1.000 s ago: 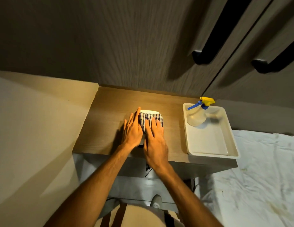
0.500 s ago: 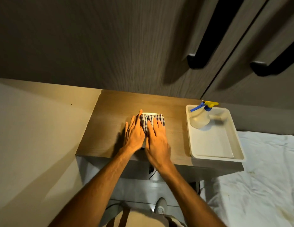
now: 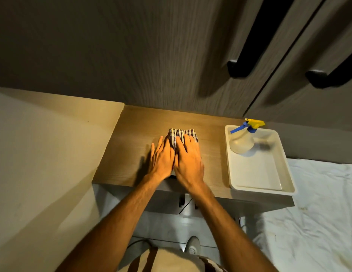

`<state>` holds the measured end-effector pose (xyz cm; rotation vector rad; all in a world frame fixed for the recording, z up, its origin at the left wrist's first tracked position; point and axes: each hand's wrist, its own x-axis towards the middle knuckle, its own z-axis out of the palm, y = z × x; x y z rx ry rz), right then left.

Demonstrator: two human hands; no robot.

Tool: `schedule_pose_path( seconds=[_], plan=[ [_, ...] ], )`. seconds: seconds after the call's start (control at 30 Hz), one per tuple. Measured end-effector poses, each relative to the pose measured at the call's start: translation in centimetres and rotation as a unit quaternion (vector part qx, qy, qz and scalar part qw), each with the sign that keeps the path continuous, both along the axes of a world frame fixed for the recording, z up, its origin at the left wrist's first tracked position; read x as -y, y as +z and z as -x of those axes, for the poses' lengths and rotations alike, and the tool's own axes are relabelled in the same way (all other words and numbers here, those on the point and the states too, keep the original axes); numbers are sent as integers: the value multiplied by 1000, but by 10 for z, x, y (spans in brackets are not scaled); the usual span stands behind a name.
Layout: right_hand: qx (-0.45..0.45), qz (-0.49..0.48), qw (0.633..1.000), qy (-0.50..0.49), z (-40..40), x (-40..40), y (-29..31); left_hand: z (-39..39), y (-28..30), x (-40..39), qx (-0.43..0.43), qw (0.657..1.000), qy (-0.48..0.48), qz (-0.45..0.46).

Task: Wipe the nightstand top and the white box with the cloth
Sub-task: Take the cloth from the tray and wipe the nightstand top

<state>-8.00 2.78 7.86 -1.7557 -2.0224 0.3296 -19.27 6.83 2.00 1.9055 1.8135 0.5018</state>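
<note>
Both hands, left (image 3: 161, 160) & right (image 3: 189, 161), flat on striped cloth (image 3: 182, 134) atop nightstand (image 3: 132, 138).

You're in a home bedroom: the wooden nightstand (image 3: 132, 134) stands against wood-grain wardrobe doors (image 3: 151, 55) with black handles (image 3: 247, 54), and a bed's rumpled white sheet (image 3: 318, 213) lies just right of the nightstand.
</note>
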Motion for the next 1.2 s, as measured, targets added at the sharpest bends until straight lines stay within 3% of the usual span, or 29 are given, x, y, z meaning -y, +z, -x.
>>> schedule_pose_path(
  seconds=[0.07,0.17,0.3,0.4,0.53,0.63,0.77,0.87,1.03,1.2],
  plan=[
    [18,8,1000,23,-12,-33,-2,0,1,1,2,1000,7,-8],
    [-53,63,995,-53,-23,-55,-3,-3,6,3,21,999,22,-20],
    [-133,65,985,-94,-12,0,-9,-5,6,3,-3,1000,20,-18],
    [-50,43,997,-47,1,38,-11,-3,2,2,14,1000,13,-24],
    [19,19,1000,5,-5,3,-6,-1,-3,-1,-21,1000,-3,-16],
    [-22,40,999,-17,-16,-23,-5,-3,3,1,-38,999,-5,-16],
    [-88,39,993,-74,-2,12,-9,-3,4,2,-37,999,-1,-24],
    [-67,48,996,-42,3,39,-5,-4,7,5,2,1000,2,-20],
    [-23,45,999,3,-19,-18,-3,-6,9,2,-54,998,0,-14],
    [-102,52,991,-68,-9,0,-4,-6,8,2,-55,998,8,-9]
  ],
)
